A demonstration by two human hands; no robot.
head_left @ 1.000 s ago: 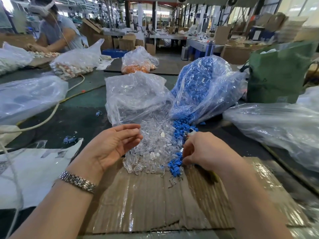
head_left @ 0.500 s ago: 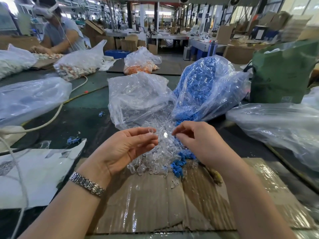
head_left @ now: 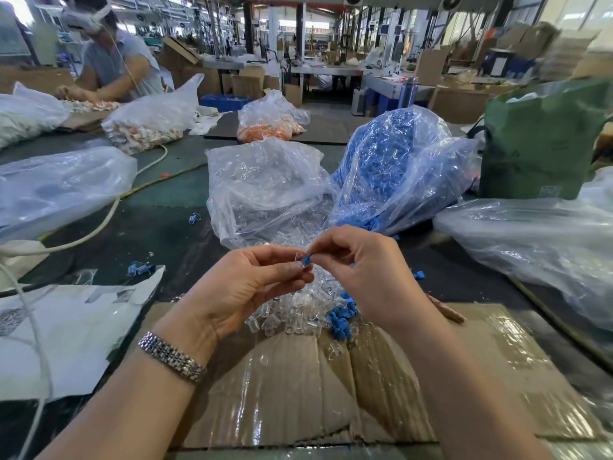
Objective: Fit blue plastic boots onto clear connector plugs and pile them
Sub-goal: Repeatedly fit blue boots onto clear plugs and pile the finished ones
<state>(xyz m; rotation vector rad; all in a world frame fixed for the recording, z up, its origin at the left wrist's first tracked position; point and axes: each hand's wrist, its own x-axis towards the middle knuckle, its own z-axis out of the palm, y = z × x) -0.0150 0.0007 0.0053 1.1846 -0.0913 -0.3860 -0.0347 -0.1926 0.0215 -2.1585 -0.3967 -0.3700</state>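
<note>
Boot tiny, blue, looks light and a bit pliable; plug clear, rigid, probably slick with a thin latch tab that could snap. Best pinched by the side walls, leaving mating ends free. Both parts raised above cardboard sheet, meeting tip to tip, not yet seated as far as visible. Left hand palm up, thumb and fingertips closed on plug. Right hand knuckles up, thumb and forefinger pinching boot, other fingers curled under. Wrists converge over far edge of cardboard sheet. Loose clear plugs and blue boots spilled on that far edge, directly below the hands. Clear bag and blue bag just beyond the sheet. Push needs straight alignment; skew likely jams.
</note>
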